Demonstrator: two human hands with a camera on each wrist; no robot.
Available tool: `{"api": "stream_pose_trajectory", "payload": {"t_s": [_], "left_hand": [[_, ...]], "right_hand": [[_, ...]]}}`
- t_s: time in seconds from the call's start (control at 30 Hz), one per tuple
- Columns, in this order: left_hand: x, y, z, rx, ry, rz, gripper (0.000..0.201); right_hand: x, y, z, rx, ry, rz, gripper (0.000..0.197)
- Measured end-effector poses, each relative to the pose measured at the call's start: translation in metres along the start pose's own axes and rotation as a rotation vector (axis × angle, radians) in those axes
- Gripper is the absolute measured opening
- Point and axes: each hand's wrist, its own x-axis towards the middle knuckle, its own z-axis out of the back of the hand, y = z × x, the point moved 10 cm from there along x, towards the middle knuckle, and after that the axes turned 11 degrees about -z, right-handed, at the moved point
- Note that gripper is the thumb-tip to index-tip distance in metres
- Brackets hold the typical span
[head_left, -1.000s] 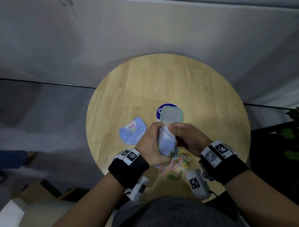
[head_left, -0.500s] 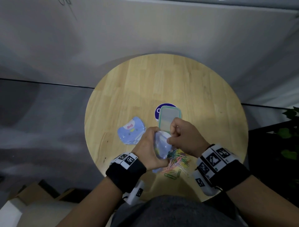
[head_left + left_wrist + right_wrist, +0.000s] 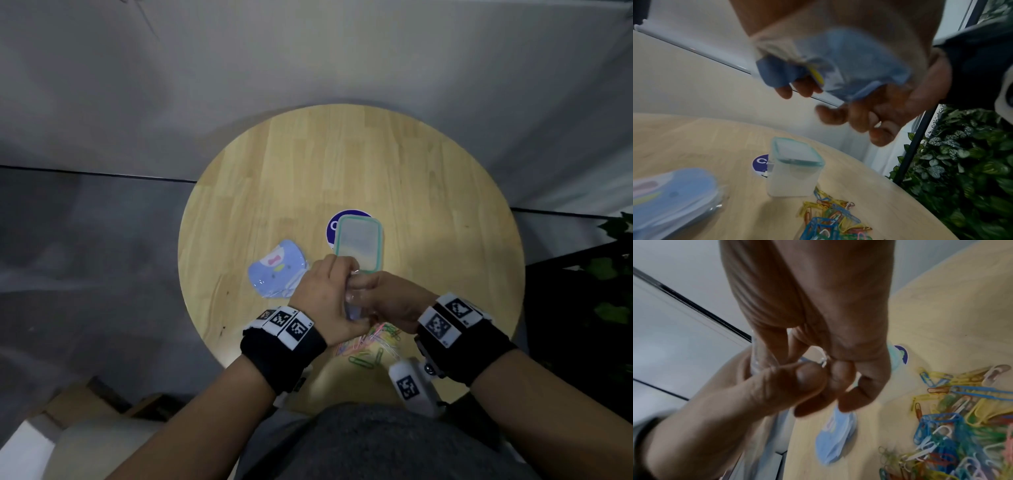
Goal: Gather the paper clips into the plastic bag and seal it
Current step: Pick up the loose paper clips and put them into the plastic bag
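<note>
Both hands meet over the near part of the round wooden table and hold a small blue-printed plastic bag in the air between them. My left hand grips the crumpled bag from the left. My right hand pinches the bag's clear top edge between thumb and fingers. Most of the bag is hidden by the hands. A loose pile of coloured paper clips lies on the table just below the hands, also seen from the wrists.
A clear plastic container with a teal rim stands just beyond the hands, on a round blue sticker. A flat stack of blue printed bags lies to the left. Green plants stand off the table's right side.
Both hands have closed in tighter around the bag, so less of it shows. The right hand has shifted its pinch along the bag's top. The paper clips have not moved.
</note>
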Motion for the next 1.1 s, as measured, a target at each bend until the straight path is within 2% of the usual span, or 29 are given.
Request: {"api": "stream_pose_trajectory", "payload": {"t_s": [0.1, 0.13, 0.2, 0.27, 0.33, 0.37, 0.47, 0.57, 0.6, 0.67, 0.73, 0.77, 0.8, 0.87, 0.9, 0.93, 0.97, 1.1], "left_hand": [[0.000, 0.005, -0.006, 0.120, 0.050, -0.004, 0.100], [-0.001, 0.006, -0.008, 0.154, 0.064, -0.002, 0.103], [-0.001, 0.007, -0.012, 0.172, 0.076, -0.002, 0.094], [0.001, 0.008, -0.014, 0.154, 0.079, -0.012, 0.077], [0.001, 0.008, -0.014, 0.139, 0.077, -0.019, 0.063], [0.000, 0.008, -0.013, 0.131, 0.066, -0.013, 0.060], [-0.001, 0.008, -0.010, 0.121, 0.045, 0.014, 0.061], [-0.001, 0.015, -0.010, 0.140, 0.057, 0.049, 0.067], [-0.003, 0.022, -0.007, 0.131, 0.051, 0.083, 0.066], [-0.010, 0.040, -0.003, 0.086, 0.042, 0.170, 0.064], [-0.019, 0.053, -0.004, 0.024, 0.035, 0.226, 0.068], [-0.023, 0.056, -0.007, 0.007, 0.035, 0.227, 0.070], [-0.027, 0.058, -0.010, -0.003, 0.040, 0.226, 0.072], [-0.035, 0.061, -0.017, -0.005, 0.056, 0.244, 0.075], [-0.039, 0.063, -0.020, -0.002, 0.065, 0.255, 0.076], [-0.043, 0.064, -0.023, -0.004, 0.070, 0.263, 0.076], [-0.047, 0.065, -0.026, -0.009, 0.071, 0.272, 0.076], [-0.062, 0.072, -0.031, 0.005, 0.090, 0.312, 0.076]], "right_hand": [[0.001, 0.000, 0.013, 0.056, -0.091, 0.046, 0.040], [0.001, -0.001, 0.016, 0.056, -0.116, 0.041, 0.044], [0.002, -0.003, 0.015, 0.030, -0.108, 0.023, 0.046], [-0.001, -0.002, 0.009, -0.007, -0.083, -0.006, 0.031], [-0.005, 0.003, 0.010, -0.081, -0.127, -0.032, 0.012], [-0.005, 0.001, 0.016, -0.100, -0.172, -0.055, 0.012], [-0.008, -0.007, 0.019, -0.074, -0.190, -0.099, 0.008], [-0.008, -0.014, 0.022, 0.095, -0.128, -0.074, 0.005], [-0.006, -0.015, 0.034, 0.157, -0.180, -0.042, 0.003], [0.000, -0.025, 0.075, 0.174, -0.426, 0.025, 0.009], [0.008, -0.038, 0.110, -0.116, -0.682, 0.038, 0.014], [0.016, -0.044, 0.114, -0.348, -0.730, 0.016, 0.021], [0.029, -0.054, 0.109, -0.576, -0.698, -0.028, 0.039], [0.053, -0.082, 0.091, -0.889, -0.532, -0.102, 0.081], [0.061, -0.092, 0.083, -0.979, -0.482, -0.112, 0.095], [0.066, -0.098, 0.077, -1.030, -0.473, -0.103, 0.100], [0.070, -0.100, 0.073, -1.058, -0.493, -0.078, 0.098], [0.073, -0.093, 0.065, -1.019, -0.610, 0.058, 0.057]]}}
